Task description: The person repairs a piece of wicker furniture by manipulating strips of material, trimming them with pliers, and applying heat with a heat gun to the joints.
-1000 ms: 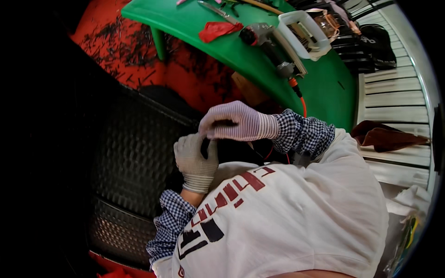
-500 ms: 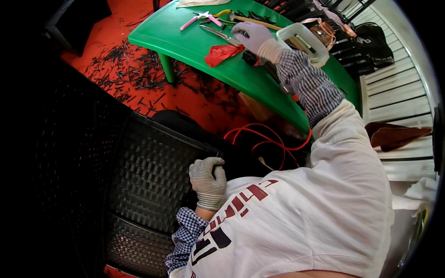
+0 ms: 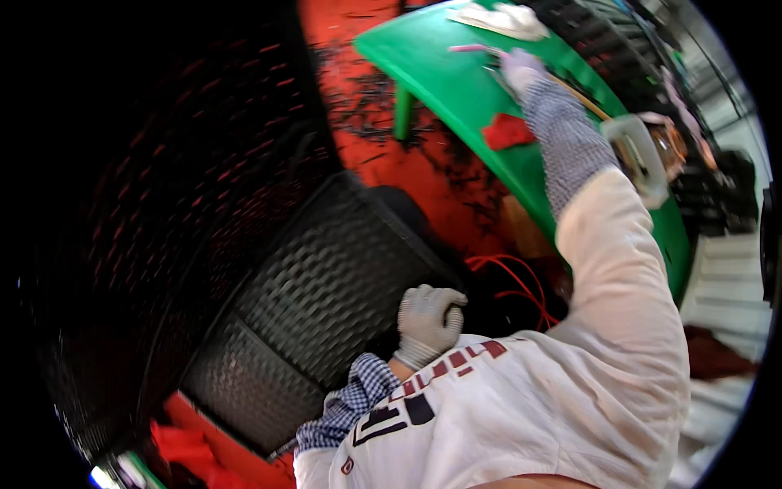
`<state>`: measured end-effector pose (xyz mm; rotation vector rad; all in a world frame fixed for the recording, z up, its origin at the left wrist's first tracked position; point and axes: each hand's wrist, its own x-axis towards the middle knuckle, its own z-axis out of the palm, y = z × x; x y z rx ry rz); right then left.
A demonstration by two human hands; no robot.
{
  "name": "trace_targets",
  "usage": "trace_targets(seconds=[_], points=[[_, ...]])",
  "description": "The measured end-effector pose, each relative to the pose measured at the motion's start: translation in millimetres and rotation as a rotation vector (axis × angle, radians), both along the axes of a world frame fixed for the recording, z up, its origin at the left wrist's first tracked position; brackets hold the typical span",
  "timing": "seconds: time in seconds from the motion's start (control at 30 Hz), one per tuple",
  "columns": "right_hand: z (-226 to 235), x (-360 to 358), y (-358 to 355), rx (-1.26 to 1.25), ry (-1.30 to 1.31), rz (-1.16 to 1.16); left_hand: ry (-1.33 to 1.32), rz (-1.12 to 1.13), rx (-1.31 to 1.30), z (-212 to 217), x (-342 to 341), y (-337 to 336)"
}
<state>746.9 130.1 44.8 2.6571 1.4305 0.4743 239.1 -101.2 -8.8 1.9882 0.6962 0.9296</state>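
Right hand [image 3: 519,69] now stretched farther across green table [image 3: 456,90], placed on pink-handled tool [image 3: 472,49]; grip cannot be told. Left hand [image 3: 428,322] kept curled on tyre [image 3: 326,285] edge; red wire [image 3: 509,281] left untouched beside it.

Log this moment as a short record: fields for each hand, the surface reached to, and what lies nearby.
left hand: gloved, fist closed, resting at the edge of the black ribbed tyre
right hand: gloved, arm stretched out to the green table, among the tools there; grip cannot be told
on table: red rag, white cloth, white-framed tool
below table: red cable on the red floor
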Motion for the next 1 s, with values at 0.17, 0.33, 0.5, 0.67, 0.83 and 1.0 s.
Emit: trace_targets(seconds=[0.17,0.33,0.5,0.67,0.83,1.0], points=[[76,-43,-27,0.553,0.585,0.295,0.021,0.026,-0.114,18,-7,3],[110,-64,-123,0.45,0.782,0.621,-0.203,-0.011,-0.401,3,-12,-6],[122,-247,-219,0.186,0.778,0.859,-0.519,-0.127,-0.647,-20,-22,-5],[86,-299,-239,-0.014,0.934,0.928,-0.657,-0.185,-0.819,-48,-21,10],[63,-308,-231,-0.028,1.008,0.889,-0.589,-0.182,-0.742,-52,-36,17],[48,-309,-226,-0.016,1.106,0.905,-0.506,0.008,-0.75,-28,-33,13]])
